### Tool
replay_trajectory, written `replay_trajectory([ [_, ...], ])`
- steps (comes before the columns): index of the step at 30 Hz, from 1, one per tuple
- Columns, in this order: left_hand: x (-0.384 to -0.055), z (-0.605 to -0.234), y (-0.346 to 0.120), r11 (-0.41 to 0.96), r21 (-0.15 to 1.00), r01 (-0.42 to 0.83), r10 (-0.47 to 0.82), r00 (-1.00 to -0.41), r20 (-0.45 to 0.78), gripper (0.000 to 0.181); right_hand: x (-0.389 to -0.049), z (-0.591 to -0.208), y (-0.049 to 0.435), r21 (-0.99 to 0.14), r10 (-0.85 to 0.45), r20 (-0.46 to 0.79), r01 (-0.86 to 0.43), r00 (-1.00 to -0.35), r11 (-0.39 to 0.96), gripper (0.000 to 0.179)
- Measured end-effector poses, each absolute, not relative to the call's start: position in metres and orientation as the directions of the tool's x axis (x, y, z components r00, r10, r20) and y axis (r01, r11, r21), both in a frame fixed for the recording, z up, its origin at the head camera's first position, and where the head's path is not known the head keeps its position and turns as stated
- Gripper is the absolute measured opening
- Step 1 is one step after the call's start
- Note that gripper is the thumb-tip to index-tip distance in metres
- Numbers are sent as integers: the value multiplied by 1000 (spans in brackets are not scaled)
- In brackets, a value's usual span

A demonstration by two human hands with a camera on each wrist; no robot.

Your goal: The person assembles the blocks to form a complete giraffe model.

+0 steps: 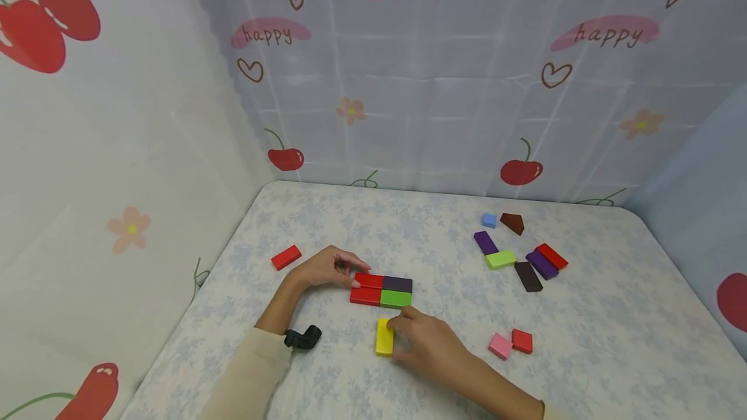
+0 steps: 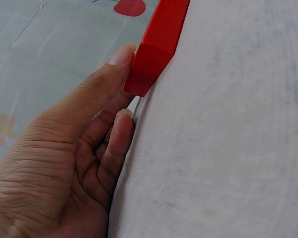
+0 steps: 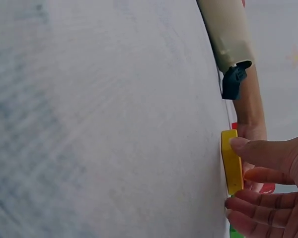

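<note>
In the head view my left hand [image 1: 328, 268] lies at the left end of a flat group of four small blocks. Its thumb touches a front red block [image 1: 366, 296], and its other fingers reach past a back red block [image 1: 369, 280]. Beside these lie a dark purple block [image 1: 398, 284] and a green block [image 1: 396, 299]. The left wrist view shows the thumb against a red block's end [image 2: 151, 59]. My right hand [image 1: 432, 347] pinches a yellow block [image 1: 384, 337] just in front of the group. The right wrist view shows its thumb on the yellow block [image 3: 232, 163].
A lone red block [image 1: 286, 257] lies left of my left hand. To the right are a pink block [image 1: 500, 346] and a red square block [image 1: 522, 341]. Farther back lie several loose blocks, including a lime block [image 1: 501, 260] and a brown block [image 1: 513, 223].
</note>
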State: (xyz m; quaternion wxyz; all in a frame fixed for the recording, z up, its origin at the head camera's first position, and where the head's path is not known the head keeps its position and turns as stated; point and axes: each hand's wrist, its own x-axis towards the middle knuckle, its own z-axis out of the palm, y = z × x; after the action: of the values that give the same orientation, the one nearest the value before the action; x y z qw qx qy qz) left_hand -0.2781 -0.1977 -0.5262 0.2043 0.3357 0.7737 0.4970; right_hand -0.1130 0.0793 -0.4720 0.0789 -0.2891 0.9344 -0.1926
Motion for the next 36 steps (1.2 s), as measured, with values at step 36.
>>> replay_trajectory([
  [36, -277, -525, -197, 262, 911, 320, 725, -688, 33, 32, -144, -481, 28, -442, -622, 48, -575, -781, 688, 43],
])
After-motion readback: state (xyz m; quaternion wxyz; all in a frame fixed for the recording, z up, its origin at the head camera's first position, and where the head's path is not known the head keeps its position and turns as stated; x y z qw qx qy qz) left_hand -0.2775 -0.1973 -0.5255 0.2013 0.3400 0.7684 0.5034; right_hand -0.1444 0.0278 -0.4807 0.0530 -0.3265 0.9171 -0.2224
